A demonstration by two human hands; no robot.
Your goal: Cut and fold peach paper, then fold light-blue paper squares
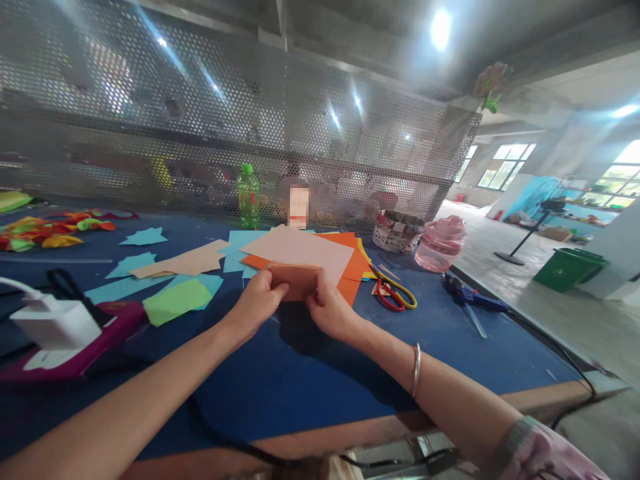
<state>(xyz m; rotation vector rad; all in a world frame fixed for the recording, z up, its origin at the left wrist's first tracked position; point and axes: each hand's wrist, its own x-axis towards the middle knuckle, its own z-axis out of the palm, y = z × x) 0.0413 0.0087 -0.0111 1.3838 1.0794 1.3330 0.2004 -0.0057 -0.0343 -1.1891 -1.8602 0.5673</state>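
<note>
A small folded piece of brownish-orange paper [296, 281] is held up between my two hands, just above the blue table. My left hand [260, 297] pinches its left edge with thumb and fingers. At the right edge, my right hand [333, 307] grips it the same way. Just beyond lies a pale pink sheet [305, 250] on top of orange sheets [356, 260] and light blue sheets [241, 247]. Scissors with red and yellow handles [395, 293] rest to the right of the sheets.
On the left are a green paper piece [177, 301], blue paper scraps [143, 237] and a purple power strip [120, 320] with a white charger [55, 323]. A green bottle [249, 197] stands behind. To the right are a basket [397, 232], pink jug [441, 243] and blue glue gun [473, 297].
</note>
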